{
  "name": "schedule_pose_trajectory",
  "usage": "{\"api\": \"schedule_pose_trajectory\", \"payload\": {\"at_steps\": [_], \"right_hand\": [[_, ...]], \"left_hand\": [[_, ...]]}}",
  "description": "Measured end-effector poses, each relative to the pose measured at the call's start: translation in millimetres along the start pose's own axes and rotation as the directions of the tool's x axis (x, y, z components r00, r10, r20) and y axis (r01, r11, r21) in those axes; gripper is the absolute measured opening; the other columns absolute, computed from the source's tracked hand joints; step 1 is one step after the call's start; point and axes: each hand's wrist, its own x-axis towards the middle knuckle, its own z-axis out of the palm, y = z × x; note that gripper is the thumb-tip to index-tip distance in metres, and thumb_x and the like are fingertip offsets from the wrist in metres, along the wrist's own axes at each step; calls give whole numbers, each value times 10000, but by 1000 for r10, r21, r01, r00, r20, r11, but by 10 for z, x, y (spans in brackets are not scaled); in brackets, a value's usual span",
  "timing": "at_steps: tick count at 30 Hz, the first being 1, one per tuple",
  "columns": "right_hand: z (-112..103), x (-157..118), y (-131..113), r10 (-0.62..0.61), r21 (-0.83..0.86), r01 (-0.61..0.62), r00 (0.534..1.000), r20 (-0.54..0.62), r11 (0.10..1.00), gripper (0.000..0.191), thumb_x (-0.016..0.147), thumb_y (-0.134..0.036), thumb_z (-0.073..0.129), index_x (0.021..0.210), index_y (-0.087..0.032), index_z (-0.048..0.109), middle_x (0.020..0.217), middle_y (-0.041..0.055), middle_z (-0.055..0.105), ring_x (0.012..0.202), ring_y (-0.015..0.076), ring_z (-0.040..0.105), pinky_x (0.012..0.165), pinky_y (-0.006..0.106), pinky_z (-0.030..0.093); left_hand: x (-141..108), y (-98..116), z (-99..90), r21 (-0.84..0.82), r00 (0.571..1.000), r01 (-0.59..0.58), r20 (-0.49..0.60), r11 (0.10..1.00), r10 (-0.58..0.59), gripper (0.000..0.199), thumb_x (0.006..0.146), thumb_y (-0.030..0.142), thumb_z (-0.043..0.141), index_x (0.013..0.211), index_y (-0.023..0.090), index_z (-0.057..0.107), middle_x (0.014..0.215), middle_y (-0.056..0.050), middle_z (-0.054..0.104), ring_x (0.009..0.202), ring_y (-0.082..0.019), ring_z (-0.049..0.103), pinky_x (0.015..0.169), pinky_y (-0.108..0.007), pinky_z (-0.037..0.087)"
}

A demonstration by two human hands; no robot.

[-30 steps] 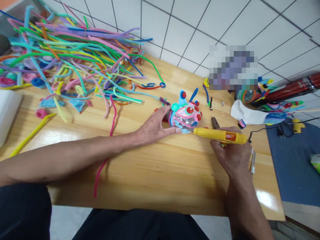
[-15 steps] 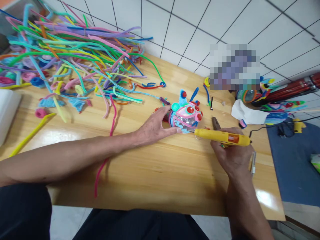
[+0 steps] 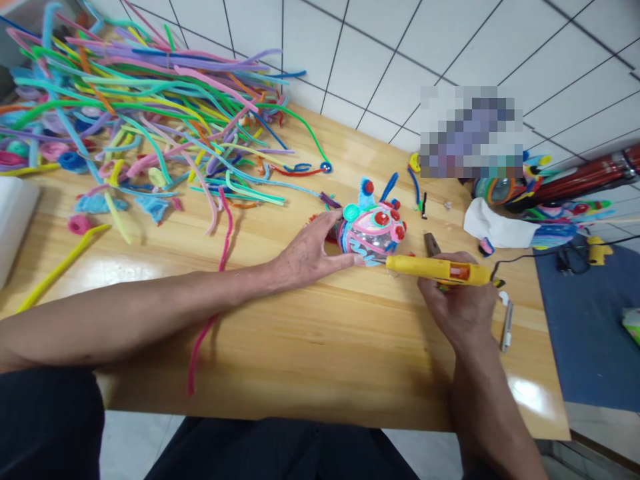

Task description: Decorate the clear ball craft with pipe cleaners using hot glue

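Note:
A small clear craft piece (image 3: pixel 375 230), trimmed with pink, blue and red fuzzy stems and coils, lies on the wooden table (image 3: pixel 320 353). My left hand (image 3: pixel 313 253) grips its left side, thumb along the near edge and fingers behind. In my right hand (image 3: pixel 463 300) is a yellow glue gun (image 3: pixel 433 269), its nozzle pointing left at the near edge of the craft piece. Whether the tip touches it, I cannot tell. The fingers round the glue gun's handle are partly hidden beneath its body.
A heap of colourful fuzzy stems (image 3: pixel 165 100) covers the back left. One pink stem (image 3: pixel 227 233) passes under my left forearm. At the right are a utility knife (image 3: pixel 507 327), a white paper (image 3: pixel 500 225), a dark red cylinder (image 3: pixel 585 175) and the glue gun's black cord.
My right hand and the glue gun have shifted slightly left, with the nozzle still near the craft piece. My left hand keeps its hold.

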Motion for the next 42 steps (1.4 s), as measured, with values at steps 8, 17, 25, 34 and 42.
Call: {"api": "schedule_pose_trajectory", "payload": {"at_steps": [8,17,25,34,42], "right_hand": [[47,13,-7,41,21,-40,999,-16,999,167,790,-321,648,938,-258,692,852,44,779,741,256,751,663,362,632],[147,-37,140,135,91,-139,990,42,986,232,814,-367,687,1014,-250,694,851,40,782,745,273,762,677,397,647],[195,-45,208,151,108,-158,986,70,982,207,833,-378,686,994,-248,686,822,41,765,727,276,750,690,413,647],[210,62,125,137,141,-150,986,96,979,177,794,-383,633,898,-251,688,793,49,789,730,294,777,711,400,638],[243,72,112,158,96,-169,981,116,981,215,793,-406,583,853,-235,700,747,76,776,709,312,771,711,408,629]], "left_hand": [[-3,14,0,-5,1000,10,-5,1000,-10,782,879,596,897,1480,204,585,1427,-188,722,1344,-357,694,1149,-558,579],[2,6,8,-3,1000,11,-4,1000,-11,794,876,617,890,1477,200,582,1473,-195,698,1348,-349,695,1162,-536,572],[-3,24,-10,-3,1000,20,16,1000,-20,817,868,587,902,1509,223,549,1484,-184,693,1323,-344,705,1137,-540,586],[21,29,4,-18,990,121,74,993,-119,1002,744,620,973,1510,195,485,1438,-202,698,1275,-366,715,1132,-595,573],[105,79,21,20,991,124,55,992,-125,894,667,599,1017,1353,215,591,1439,-173,689,1398,-415,630,1147,-583,562]]}}
